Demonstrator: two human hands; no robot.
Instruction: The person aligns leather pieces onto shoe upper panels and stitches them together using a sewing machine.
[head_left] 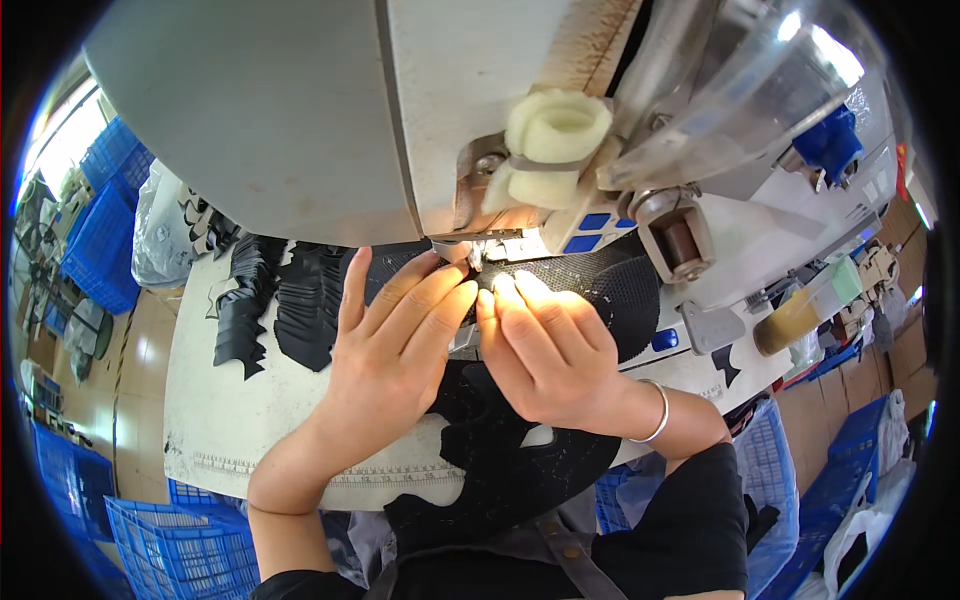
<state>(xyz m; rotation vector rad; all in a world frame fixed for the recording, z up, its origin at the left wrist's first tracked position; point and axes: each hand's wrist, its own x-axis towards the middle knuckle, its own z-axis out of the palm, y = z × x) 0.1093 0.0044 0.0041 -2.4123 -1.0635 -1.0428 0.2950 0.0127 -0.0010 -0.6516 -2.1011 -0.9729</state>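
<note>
Black mesh fabric [615, 300] lies under a sewing machine [270, 120], close to its lit presser foot [477, 262]. My left hand [385, 350] is on the fabric just left of the foot, fingertips together at its edge and little finger stretched away. Its thumb is mostly hidden. To the right of the foot, my right hand [555, 365] pinches the same fabric, fingertips bunched. A silver bangle [658, 412] circles my right wrist. More black cut material [520, 475] hangs below my hands over the table's front edge; whether it joins the mesh, I cannot tell.
Stacked black cut pieces [305, 308] lie on the white worktable [225, 425] at left. A printed ruler scale [390, 478] runs along its front. Blue crates [185, 545] stand around the table. A clear shield [740, 100] and an oil-coloured container [785, 325] are at right.
</note>
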